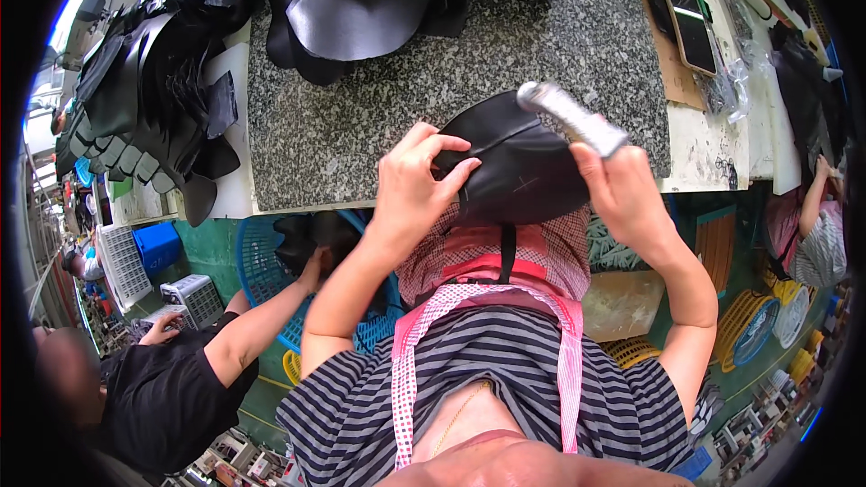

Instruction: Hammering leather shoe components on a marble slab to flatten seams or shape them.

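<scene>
A black leather-like piece (528, 176), stitched or folded along a seam, lies at the near edge of the speckled stone slab (577, 45), partly overhanging it. My left hand (417, 182) grips its left side, thumb and forefinger on top and a little apart, the other fingers curled. In my closed right hand (624, 198) is a silver metal hammer (577, 119), smeared by motion. Its rounded end points to the far left, over the piece's far right part. The fist hides how the handle runs. Whether the hammer touches the piece I cannot tell.
Black cut pieces (356, 13) are heaped on the slab's far side, with more stacked at its left (153, 81). A phone (690, 27) lies at the far right. Below left stands a blue basket (257, 257); a co-worker's arm (271, 311) reaches toward black material there.
</scene>
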{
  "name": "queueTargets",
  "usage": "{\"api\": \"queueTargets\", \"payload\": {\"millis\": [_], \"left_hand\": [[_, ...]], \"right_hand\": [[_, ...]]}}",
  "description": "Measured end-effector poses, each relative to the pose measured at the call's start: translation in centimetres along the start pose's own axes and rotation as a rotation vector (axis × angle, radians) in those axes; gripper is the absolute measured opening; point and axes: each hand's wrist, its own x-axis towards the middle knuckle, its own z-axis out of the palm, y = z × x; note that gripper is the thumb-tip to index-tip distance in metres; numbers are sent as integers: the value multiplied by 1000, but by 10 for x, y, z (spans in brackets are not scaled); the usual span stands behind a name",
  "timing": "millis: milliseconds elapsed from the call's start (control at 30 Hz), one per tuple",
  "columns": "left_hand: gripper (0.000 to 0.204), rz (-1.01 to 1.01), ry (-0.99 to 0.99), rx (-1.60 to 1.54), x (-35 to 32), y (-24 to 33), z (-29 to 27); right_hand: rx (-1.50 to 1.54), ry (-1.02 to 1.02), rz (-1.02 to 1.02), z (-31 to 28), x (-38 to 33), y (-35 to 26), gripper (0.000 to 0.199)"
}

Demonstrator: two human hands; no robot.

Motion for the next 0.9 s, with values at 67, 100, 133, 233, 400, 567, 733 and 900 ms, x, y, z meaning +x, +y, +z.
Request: {"api": "queueTargets", "payload": {"millis": [67,100,133,233,400,567,733,900], "left_hand": [[24,-37,149,30,-8,7,17],[24,-46,207,21,-10,11,26],[25,4,264,70,-9,13,34],[23,56,327,93,-8,14,42],[20,78,174,-42,-4,4,23],[19,95,105,-25,0,3,16],[24,111,39,-43,3,-1,5],[22,27,-51,-108,13,-5,-3]], "right_hand": [[142,98,-123,-2,1,1,20],[141,126,-144,-3,-2,1,18],[176,142,-242,4,2,2,17],[43,-204,-43,19,9,9,21],[146,-144,-60,27,10,24,19],[156,-156,-57,25,9,23,19],[142,-175,-42,23,10,22,19],[111,-168,-68,25,9,23,19]]}}
